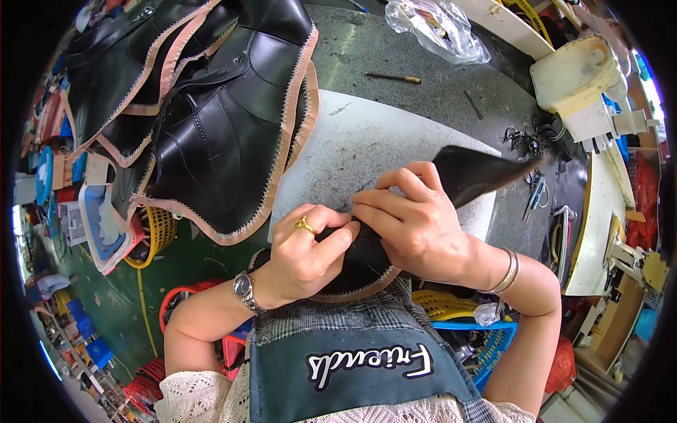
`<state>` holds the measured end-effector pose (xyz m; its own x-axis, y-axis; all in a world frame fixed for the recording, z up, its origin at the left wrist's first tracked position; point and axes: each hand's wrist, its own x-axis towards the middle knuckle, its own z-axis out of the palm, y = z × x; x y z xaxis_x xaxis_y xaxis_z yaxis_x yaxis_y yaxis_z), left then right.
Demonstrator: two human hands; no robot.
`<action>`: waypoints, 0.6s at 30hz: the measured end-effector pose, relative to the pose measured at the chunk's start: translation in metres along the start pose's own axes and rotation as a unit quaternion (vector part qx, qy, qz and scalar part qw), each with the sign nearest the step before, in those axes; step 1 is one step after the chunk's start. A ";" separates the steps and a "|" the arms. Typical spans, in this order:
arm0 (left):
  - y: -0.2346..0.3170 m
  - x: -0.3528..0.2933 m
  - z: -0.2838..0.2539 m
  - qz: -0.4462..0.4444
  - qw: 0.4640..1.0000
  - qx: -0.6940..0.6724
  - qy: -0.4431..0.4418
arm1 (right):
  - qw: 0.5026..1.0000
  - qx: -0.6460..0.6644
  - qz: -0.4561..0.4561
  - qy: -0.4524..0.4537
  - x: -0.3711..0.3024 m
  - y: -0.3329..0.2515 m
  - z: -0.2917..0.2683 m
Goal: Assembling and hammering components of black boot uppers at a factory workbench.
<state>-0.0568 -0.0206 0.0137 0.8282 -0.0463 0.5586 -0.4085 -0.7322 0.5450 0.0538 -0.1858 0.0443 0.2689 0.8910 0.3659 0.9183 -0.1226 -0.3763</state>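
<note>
A black leather shoe upper [361, 264] with a tan zigzag-stitched edge lies in front of me, over the table's near edge. My left hand [310, 247], wearing a ring and a watch, pinches it with thumb and forefinger. Close beside, my right hand [416, 218] has its fingers bent and closed on the same upper, and the fingertips of both hands nearly meet. Whatever small part lies between the fingers is hidden. Past my right hand a black leather flap [472, 173] sticks out over the white board [395, 116]; whether it belongs to the same upper I cannot tell.
Several black shoe uppers [229, 144] are piled at the left. An awl-like tool [393, 77], a clear plastic bag [441, 32], tangled black laces [523, 142] and blue-handled scissors [537, 197] lie on the grey table. A stained white container [580, 81] stands far right. Baskets [159, 233] sit lower down.
</note>
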 end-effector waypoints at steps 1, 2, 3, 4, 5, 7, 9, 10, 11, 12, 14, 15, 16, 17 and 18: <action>0.000 0.001 0.001 0.002 1.000 0.003 0.002 | 1.000 0.004 -0.008 -0.007 0.001 0.002 -0.002; 0.000 0.001 0.001 0.005 1.000 0.003 0.002 | 1.000 0.002 -0.008 -0.004 0.002 0.003 -0.005; 0.001 0.001 0.000 -0.006 1.000 0.001 -0.001 | 0.999 0.001 -0.016 -0.032 0.002 0.003 -0.008; 0.003 0.003 0.001 -0.015 1.000 -0.005 -0.004 | 0.998 -0.001 -0.021 -0.060 0.001 0.004 -0.011; 0.006 0.006 0.000 -0.009 1.000 -0.008 -0.004 | 0.998 -0.007 -0.017 -0.058 0.000 0.004 -0.012; 0.014 0.019 -0.006 -0.083 0.995 -0.019 -0.046 | 0.998 -0.049 -0.029 -0.022 -0.005 0.003 -0.014; 0.023 0.046 -0.030 -0.163 0.982 -0.076 -0.049 | 0.992 -0.108 0.030 0.052 -0.002 -0.011 -0.041; 0.024 0.063 -0.055 -0.111 0.992 -0.009 -0.065 | 0.984 -0.100 0.083 0.121 -0.004 -0.015 -0.063; 0.034 0.082 -0.081 -0.058 0.994 0.079 -0.054 | 0.967 -0.121 0.088 0.208 -0.012 -0.008 -0.084; 0.041 0.103 -0.093 -0.011 0.986 0.167 -0.021 | 0.933 -0.186 0.109 0.287 -0.035 0.004 -0.103; 0.070 0.134 -0.123 -0.003 0.956 0.287 0.057 | 0.854 -0.271 0.283 0.344 -0.094 0.031 -0.121; 0.074 0.140 -0.126 0.003 0.957 0.284 0.061 | 0.816 -0.339 0.375 0.280 -0.127 0.043 -0.134; 0.078 0.147 -0.127 0.065 0.942 0.326 0.041 | 0.762 -0.415 0.447 0.217 -0.177 0.061 -0.136; 0.087 0.147 -0.138 0.119 0.916 0.382 0.025 | 0.706 -0.475 0.501 0.157 -0.220 0.081 -0.132; 0.067 0.150 -0.109 0.115 0.977 0.173 -0.046 | 0.667 -0.448 0.584 0.117 -0.277 0.084 -0.128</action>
<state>-0.0020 -0.0023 0.2024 0.7676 -0.2860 0.5736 -0.4465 -0.8806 0.1584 0.0937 -0.4989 0.0200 0.8943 -0.1196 0.4313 -0.1794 -0.9786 0.1005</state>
